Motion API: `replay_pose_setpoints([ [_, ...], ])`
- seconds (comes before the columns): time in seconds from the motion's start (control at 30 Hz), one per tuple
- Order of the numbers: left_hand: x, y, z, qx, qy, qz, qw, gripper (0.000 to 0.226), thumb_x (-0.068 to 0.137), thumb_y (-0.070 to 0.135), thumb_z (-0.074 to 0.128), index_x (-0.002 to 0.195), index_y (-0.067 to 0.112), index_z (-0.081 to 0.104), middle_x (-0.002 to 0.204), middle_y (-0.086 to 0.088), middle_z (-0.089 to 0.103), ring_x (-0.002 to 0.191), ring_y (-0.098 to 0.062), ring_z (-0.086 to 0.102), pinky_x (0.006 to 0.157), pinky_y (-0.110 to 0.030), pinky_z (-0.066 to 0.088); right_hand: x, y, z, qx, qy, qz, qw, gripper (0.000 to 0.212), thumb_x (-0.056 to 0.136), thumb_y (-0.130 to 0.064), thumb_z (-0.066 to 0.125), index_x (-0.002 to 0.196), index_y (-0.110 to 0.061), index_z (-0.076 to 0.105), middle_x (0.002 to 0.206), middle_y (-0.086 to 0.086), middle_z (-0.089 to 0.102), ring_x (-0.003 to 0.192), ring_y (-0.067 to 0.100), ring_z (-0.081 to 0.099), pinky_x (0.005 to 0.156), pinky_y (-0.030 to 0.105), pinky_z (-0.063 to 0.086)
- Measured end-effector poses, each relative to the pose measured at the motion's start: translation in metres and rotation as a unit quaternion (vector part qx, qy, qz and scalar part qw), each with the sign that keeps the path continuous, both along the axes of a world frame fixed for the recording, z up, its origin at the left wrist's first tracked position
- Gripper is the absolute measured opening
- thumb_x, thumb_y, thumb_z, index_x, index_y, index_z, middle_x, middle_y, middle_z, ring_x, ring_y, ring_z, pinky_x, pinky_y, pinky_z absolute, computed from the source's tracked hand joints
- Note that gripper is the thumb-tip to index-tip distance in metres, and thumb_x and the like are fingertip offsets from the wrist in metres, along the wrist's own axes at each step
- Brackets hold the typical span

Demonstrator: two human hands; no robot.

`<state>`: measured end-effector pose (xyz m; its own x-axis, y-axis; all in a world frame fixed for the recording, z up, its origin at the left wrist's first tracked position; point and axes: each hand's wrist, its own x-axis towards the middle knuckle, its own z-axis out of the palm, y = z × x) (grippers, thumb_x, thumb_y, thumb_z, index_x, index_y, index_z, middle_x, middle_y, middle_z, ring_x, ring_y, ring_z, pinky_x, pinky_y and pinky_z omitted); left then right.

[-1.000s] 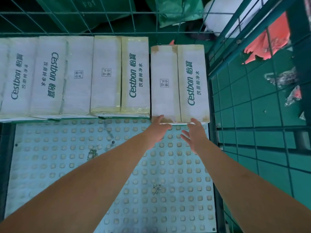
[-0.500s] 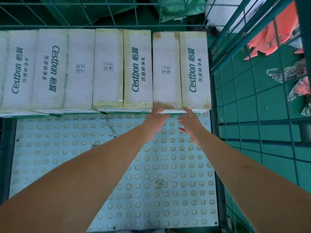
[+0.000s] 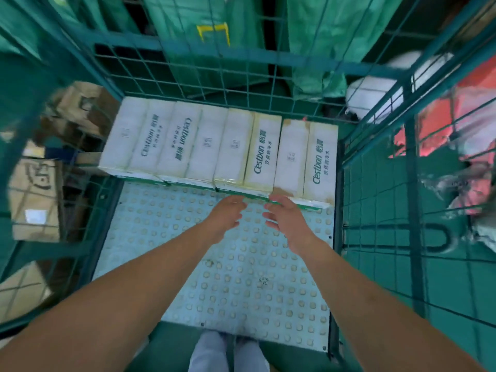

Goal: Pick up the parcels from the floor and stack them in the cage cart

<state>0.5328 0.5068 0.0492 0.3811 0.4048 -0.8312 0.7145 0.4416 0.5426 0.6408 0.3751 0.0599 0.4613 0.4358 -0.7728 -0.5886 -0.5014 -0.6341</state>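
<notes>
Parcels [image 3: 303,159] lie just past your fingertips: a row of white Cestbon boxes set side by side along the far wall of the cart [image 3: 271,60]. Your left hand [image 3: 225,214] and right hand [image 3: 285,220] hang close together over the studded floor plate [image 3: 241,285], fingers loose and spread, holding nothing. The rightmost box sits directly ahead of your right hand, its near edge almost at your fingertips; whether they touch it is not clear. The next box to the left lies ahead of your left hand, a little apart from it. The remaining boxes run on to the left of both hands. Beyond the mesh, to the left of your left arm, brown cartons [image 3: 35,200] stand outside the cart. Past the far wall hang green sacks [image 3: 204,28], and to the right of your right hand lie red and white bags [image 3: 456,116]. Below your arms, your shoes [image 3: 228,353] stand at the plate's near edge.
</notes>
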Motion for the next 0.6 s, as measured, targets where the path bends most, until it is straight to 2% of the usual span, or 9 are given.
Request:
replay_pose_setpoints([
  [0.07,-0.03,-0.002,0.046,0.003,-0.012,0.024,1.0,0.044,0.104,0.027,0.059,0.147,0.02,0.051,0.132,-0.002,0.06,0.12,-0.02,0.061,0.101,-0.032,0.052,-0.028,0.001,0.039,0.003,0.004,0.025,1.0,0.027,0.102,-0.009,0.058,0.127,-0.018,0.062,0.11,0.003,0.069,0.089,0.018,0.066,0.087,0.031,0.055],
  [0.13,-0.058,-0.002,0.086,0.009,-0.022,0.05,0.998,0.04,0.104,0.026,0.058,0.144,0.019,0.053,0.13,-0.001,0.061,0.114,-0.018,0.062,0.092,-0.028,0.054,-0.054,0.004,0.071,0.006,0.004,0.053,0.999,0.026,0.102,-0.009,0.058,0.126,-0.019,0.062,0.107,0.002,0.071,0.085,0.017,0.067,0.084,0.03,0.056],
  [0.2,-0.094,0.0,0.125,0.022,-0.033,0.077,0.996,0.036,0.105,0.026,0.057,0.141,0.021,0.055,0.128,0.001,0.062,0.108,-0.017,0.062,0.085,-0.024,0.054,-0.086,0.009,0.104,0.009,0.0,0.087,0.996,0.027,0.102,-0.011,0.059,0.127,-0.02,0.062,0.107,0.002,0.072,0.085,0.017,0.067,0.088,0.033,0.057],
  [0.33,-0.17,0.008,0.182,0.056,-0.049,0.145,0.987,0.036,0.104,0.028,0.057,0.139,0.02,0.056,0.131,-0.001,0.061,0.11,-0.02,0.062,0.102,-0.036,0.052,-0.15,0.024,0.158,0.019,-0.013,0.15,0.988,0.024,0.102,-0.008,0.057,0.122,-0.019,0.064,0.104,0.003,0.072,0.092,0.02,0.066,0.1,0.04,0.054],
  [0.4,-0.203,0.011,0.201,0.069,-0.055,0.18,0.98,0.033,0.104,0.028,0.057,0.137,0.021,0.057,0.126,0.002,0.06,0.109,-0.02,0.063,0.103,-0.037,0.052,-0.176,0.033,0.175,0.028,-0.023,0.193,0.98,0.026,0.102,-0.008,0.057,0.125,-0.019,0.063,0.113,0.005,0.072,0.093,0.02,0.067,0.096,0.038,0.056],
  [0.47,-0.249,0.008,0.216,0.07,-0.065,0.216,0.972,0.023,0.104,0.026,0.057,0.127,0.025,0.059,0.12,0.004,0.06,0.104,-0.018,0.063,0.1,-0.036,0.052,-0.208,0.042,0.19,0.035,-0.035,0.234,0.971,0.026,0.102,-0.008,0.058,0.125,-0.019,0.063,0.112,0.005,0.07,0.089,0.019,0.066,0.084,0.032,0.056],
  [0.53,-0.291,0.003,0.223,0.065,-0.064,0.239,0.967,0.011,0.102,0.024,0.059,0.112,0.028,0.062,0.12,0.002,0.062,0.098,-0.017,0.064,0.092,-0.033,0.053,-0.235,0.047,0.202,0.038,-0.046,0.261,0.964,0.023,0.101,-0.009,0.061,0.121,-0.019,0.063,0.105,0.005,0.069,0.086,0.02,0.066,0.076,0.029,0.053],
  [0.6,-0.347,-0.006,0.226,0.056,-0.058,0.266,0.961,0.011,0.101,0.021,0.059,0.111,0.026,0.06,0.118,0.0,0.062,0.091,-0.017,0.064,0.081,-0.028,0.05,-0.275,0.054,0.211,0.035,-0.059,0.297,0.952,0.02,0.1,-0.009,0.063,0.117,-0.018,0.064,0.104,0.008,0.068,0.088,0.022,0.066,0.074,0.03,0.052],
])
